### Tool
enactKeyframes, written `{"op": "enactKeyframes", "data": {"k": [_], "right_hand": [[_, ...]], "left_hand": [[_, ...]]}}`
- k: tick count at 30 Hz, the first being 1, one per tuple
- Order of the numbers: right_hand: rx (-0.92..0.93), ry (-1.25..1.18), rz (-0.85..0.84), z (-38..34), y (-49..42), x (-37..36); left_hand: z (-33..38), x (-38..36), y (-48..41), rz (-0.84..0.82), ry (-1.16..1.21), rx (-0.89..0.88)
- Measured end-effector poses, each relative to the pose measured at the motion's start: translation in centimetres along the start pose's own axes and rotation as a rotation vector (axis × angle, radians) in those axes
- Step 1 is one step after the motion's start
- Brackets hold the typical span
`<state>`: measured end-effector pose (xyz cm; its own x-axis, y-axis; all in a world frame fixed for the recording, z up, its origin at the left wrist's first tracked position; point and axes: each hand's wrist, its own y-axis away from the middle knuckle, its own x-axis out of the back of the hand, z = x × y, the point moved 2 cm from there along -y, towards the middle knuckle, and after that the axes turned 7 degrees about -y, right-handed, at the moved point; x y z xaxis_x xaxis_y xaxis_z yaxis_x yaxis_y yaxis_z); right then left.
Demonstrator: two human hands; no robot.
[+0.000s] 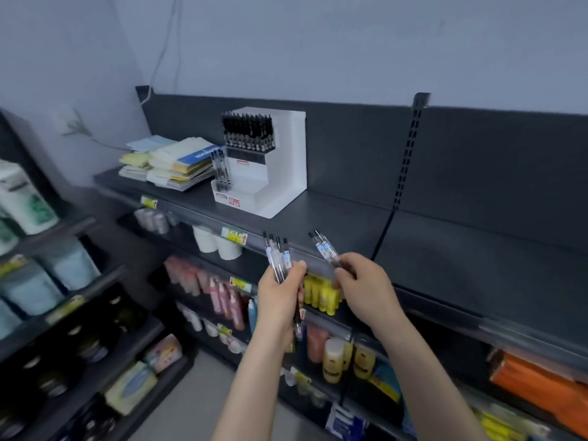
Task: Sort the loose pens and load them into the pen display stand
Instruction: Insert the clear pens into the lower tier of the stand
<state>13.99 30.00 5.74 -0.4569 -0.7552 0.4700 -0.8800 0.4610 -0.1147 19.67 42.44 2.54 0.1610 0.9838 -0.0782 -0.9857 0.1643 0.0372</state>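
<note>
A white stepped pen display stand [280, 173] sits on the dark top shelf [350, 214]. Its back tier holds a row of black-capped pens [248, 132], and a few clear pens [221, 170] stand in its front left slot. My left hand [278, 297] grips a bunch of several clear pens [278, 256], fanned upward in front of the shelf edge. My right hand [362, 284] pinches two clear pens [324, 248] by their lower ends, tips pointing up and left. Both hands hover below and in front of the stand.
A stack of notebooks and papers [171, 163] lies left of the stand. To the right of the stand the top shelf shows bare dark surface. Lower shelves hold bottles [222, 297], yellow tubes [321, 294] and white cups [216, 243]. A second rack of packaged goods [28, 281] stands at the left.
</note>
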Motion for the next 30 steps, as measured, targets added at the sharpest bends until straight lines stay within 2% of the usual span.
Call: {"op": "enactKeyframes", "data": {"k": [9,14,22,30], "right_hand": [[0.013,-0.038,-0.152,-2.1,-2.3,-7.8],[0.036,-0.089,-0.218,-3.6,-6.8,-11.9],[0.059,-0.151,-0.250,-5.8,-16.6,-16.3],[0.051,-0.191,-0.276,-5.5,-24.2,-19.1]], "left_hand": [[-1.1,7.2,-3.5,0.146,0.036,0.089],[-1.4,9.7,-8.8,0.206,0.045,0.089],[1.7,10.5,-19.2,0.275,0.012,0.004],[1.2,10.8,-26.0,0.316,-0.001,0.038]]}}
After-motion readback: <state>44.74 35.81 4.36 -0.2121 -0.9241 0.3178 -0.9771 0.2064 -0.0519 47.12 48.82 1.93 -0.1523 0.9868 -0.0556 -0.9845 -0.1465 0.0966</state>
